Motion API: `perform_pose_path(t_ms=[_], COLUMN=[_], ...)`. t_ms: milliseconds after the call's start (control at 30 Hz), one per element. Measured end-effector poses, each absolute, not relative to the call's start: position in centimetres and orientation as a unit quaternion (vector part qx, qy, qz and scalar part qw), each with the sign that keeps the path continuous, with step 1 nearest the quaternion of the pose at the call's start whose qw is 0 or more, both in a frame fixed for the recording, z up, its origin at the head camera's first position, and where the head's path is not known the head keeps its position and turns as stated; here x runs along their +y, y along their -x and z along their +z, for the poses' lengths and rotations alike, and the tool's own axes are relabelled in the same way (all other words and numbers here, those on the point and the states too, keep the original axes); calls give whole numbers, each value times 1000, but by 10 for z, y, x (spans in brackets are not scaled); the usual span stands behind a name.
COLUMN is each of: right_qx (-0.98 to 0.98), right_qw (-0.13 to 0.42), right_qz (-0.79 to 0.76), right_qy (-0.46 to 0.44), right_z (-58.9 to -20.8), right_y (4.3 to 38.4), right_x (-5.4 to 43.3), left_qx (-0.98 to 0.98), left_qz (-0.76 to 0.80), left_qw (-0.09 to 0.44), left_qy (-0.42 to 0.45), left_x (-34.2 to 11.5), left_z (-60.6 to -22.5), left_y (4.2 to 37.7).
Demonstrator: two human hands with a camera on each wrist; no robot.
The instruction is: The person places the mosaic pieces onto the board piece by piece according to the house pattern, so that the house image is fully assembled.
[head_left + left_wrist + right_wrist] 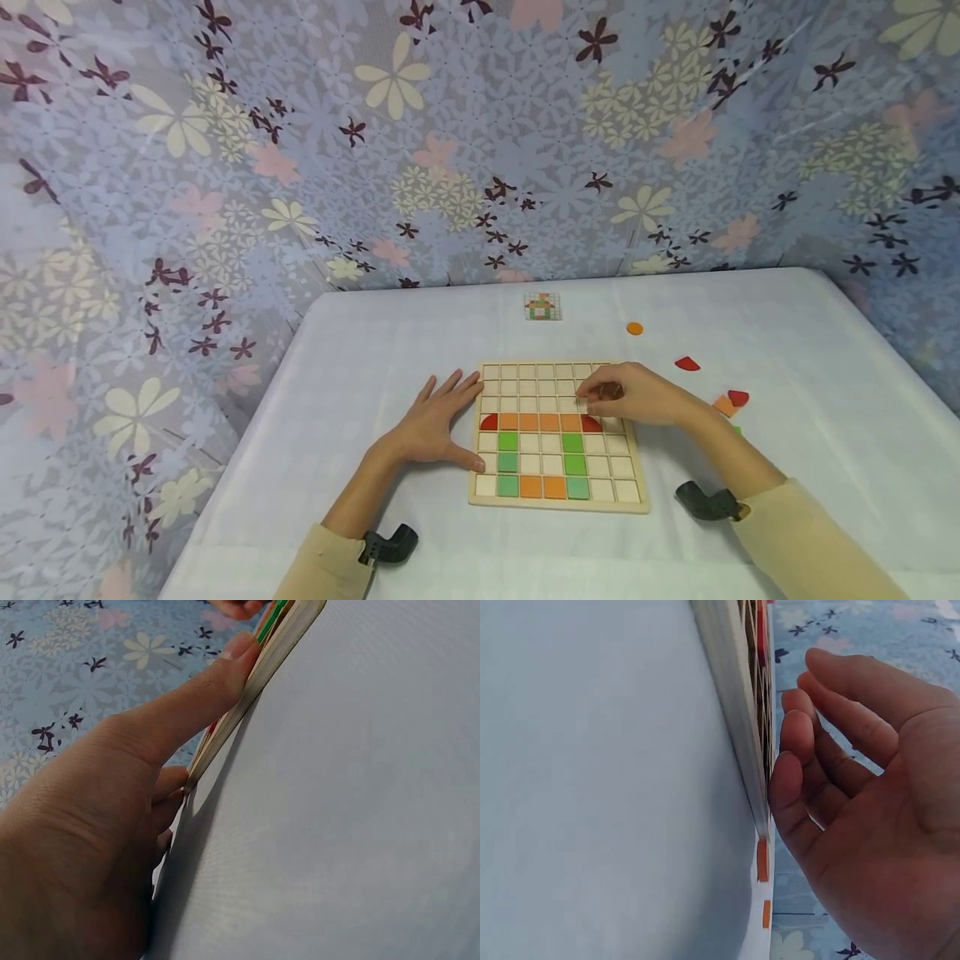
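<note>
A square wooden grid board (558, 505) lies on the table, with orange squares (528, 422), green squares (507, 462) and two red quarter-round pieces (489, 422) in its cells. My left hand (435, 429) is spread along the board's left edge. Its thumb (217, 679) presses on the rim, and the other fingers reach along the side. Over the right part of the board is my right hand (637, 396), fingertips close above the cells beside the right red piece (591, 423). Its fingers (795, 735) are loosely bent, and no piece shows between them.
A small pattern card (542, 306) lies behind the board. To the right are an orange disc (634, 328), a red quarter-round (686, 363), another red piece (738, 398), an orange piece (725, 406) and a partly hidden green one (737, 431). Flowered cloth (480, 167) hangs behind the table.
</note>
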State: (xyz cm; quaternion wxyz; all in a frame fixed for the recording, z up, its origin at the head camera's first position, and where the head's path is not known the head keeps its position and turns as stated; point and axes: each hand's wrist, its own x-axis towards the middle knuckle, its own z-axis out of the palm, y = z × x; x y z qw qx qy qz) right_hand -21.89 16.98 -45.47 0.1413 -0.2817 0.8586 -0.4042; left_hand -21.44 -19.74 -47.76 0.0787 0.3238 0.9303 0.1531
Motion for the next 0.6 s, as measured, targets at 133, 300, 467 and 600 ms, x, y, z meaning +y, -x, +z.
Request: perform_pose_path(t_ms=[133,300,467,600], right_qx=[865,879,887,897], right_qw=[131,126,126,119], right_qz=[-400,-387,-379,-365], right_qy=[275,249,232,220], right_z=[-455,-454,-452,-451], right_y=[214,205,196,189], right_x=[179,193,207,218], left_qx=[931,932,932,931], left_qz=[150,148,148,150], left_qw=[79,80,75,76], left_qy=[-322,-322,-323,-324], left_x=[-197,-198,-198,-196], left_z=[-477,-477,-477,-475], left_y=[215,214,214,213])
